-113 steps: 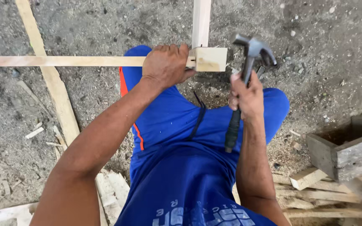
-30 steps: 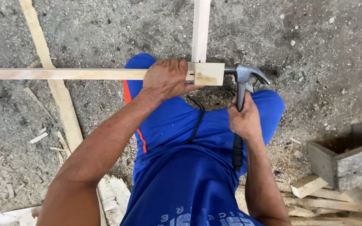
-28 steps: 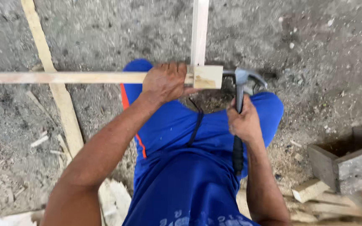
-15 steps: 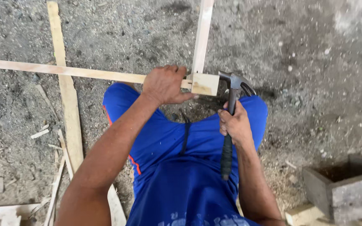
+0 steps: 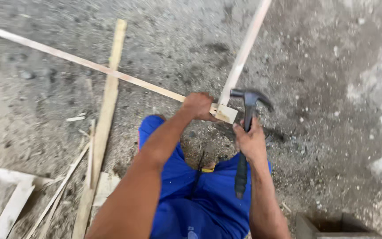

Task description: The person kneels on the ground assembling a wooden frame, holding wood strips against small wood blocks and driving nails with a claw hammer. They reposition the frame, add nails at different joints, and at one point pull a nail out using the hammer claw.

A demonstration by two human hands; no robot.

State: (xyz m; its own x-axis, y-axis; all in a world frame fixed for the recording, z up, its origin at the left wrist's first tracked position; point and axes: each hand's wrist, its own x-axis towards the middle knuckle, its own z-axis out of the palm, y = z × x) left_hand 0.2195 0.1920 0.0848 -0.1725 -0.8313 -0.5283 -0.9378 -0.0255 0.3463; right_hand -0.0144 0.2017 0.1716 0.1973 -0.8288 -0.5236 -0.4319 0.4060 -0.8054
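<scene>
At far left, on gritty ground, lie scrap strips and splinters, pale wood, loosely heaped. Beside them a plank runs from lower left up toward the top, flat on the ground. Thin batten crosses over the plank, slanting from upper left down to centre.

Left hand: clenched around the batten's near end, right at the joint. Joint: a small square block where the batten meets a second batten, which runs up and right out of view. Block touches the left hand's fingers.

Blue trousers fill the lower centre, knees apart, ground visible between them.

Right hand: closed around the handle of a hammer, gripping the upper part of the handle. Head dark metal, claw pointing right, face pointing left, just beside the block; contact cannot be told. Handle hangs down past the wrist.

Lower right: open wooden box, cut off by the edge. Interior dark; contents cannot be told.
</scene>
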